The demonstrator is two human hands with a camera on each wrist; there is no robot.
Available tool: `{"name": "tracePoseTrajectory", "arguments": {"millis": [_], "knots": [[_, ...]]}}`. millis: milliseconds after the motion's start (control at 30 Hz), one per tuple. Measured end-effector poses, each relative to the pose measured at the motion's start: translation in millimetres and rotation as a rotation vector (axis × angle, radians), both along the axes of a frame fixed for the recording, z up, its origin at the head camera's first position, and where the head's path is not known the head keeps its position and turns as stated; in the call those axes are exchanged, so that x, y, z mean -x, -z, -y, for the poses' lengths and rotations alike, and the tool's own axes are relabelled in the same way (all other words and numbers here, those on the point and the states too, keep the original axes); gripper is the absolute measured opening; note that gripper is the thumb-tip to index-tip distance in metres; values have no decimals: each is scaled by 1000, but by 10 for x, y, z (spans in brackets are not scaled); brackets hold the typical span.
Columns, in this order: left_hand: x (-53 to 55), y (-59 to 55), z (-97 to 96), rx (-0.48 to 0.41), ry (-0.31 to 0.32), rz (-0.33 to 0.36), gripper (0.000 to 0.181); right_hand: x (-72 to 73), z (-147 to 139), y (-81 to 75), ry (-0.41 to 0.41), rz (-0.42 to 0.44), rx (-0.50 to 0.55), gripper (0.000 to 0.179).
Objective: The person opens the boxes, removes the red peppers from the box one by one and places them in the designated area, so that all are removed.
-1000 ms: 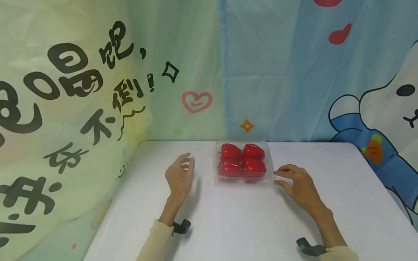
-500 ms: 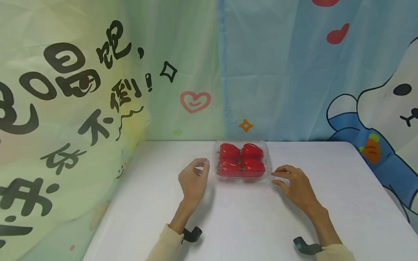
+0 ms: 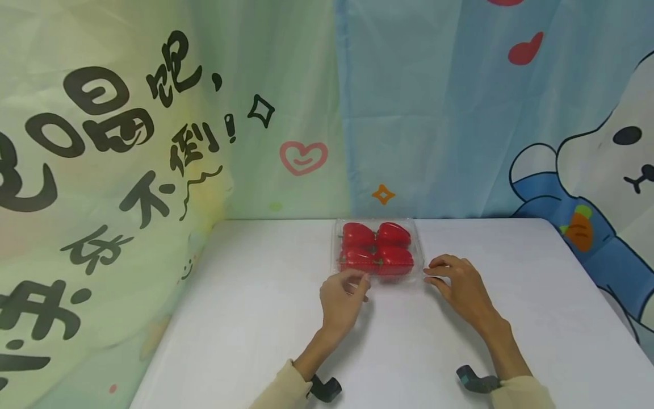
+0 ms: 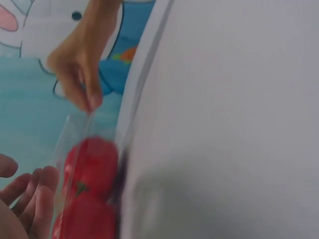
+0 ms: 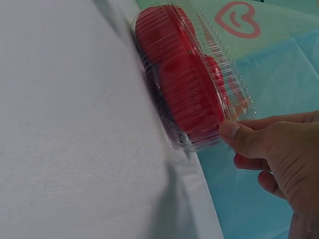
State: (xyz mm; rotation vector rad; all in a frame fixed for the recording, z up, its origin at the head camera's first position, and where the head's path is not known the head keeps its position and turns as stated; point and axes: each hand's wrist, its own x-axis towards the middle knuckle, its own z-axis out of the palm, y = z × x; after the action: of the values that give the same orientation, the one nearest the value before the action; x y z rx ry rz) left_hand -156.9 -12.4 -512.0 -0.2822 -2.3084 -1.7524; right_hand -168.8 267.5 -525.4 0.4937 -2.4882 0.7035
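A clear plastic clamshell box (image 3: 420, 255) holds several red bell peppers (image 3: 395, 261) and sits at the back of the white table. My right hand (image 3: 462, 287) pinches the box's rim at its right front corner between thumb and index finger; the right wrist view shows the thumb (image 5: 230, 129) on the edge. My left hand (image 3: 343, 301) hovers in front of the box's left front edge, fingers loosely bent and holding nothing. In the left wrist view its fingers (image 4: 46, 199) lie beside the box, apart from the peppers as far as I can tell.
The white tabletop (image 3: 245, 318) spreads in front of the box. A printed cloth (image 3: 286, 85) hangs behind the table and down its left side. Small dark cameras (image 3: 327, 389) are strapped to both wrists.
My left hand has moved right and nearer, from left of the box to its front edge. The right hand has stayed at the right corner. The box has not visibly moved.
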Motion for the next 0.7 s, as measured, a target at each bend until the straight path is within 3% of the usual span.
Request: {"name": "tracePoseTrajectory", "arguments": {"millis": [200,400,567,700], "knots": [[-61,116,-272,-165,129,136,14,-4,-16,-49,4,12,-8,23],[-88,256,-640,-349,212,335,19,-3,-34,-77,19,13,-5,21],[-139,336,-882,-459,202,453,21,-20,-16,-63,22,16,-11,22],[-130,357,-1024,-527,146,482,23,-29,7,-64,12,1,-15,23]]}}
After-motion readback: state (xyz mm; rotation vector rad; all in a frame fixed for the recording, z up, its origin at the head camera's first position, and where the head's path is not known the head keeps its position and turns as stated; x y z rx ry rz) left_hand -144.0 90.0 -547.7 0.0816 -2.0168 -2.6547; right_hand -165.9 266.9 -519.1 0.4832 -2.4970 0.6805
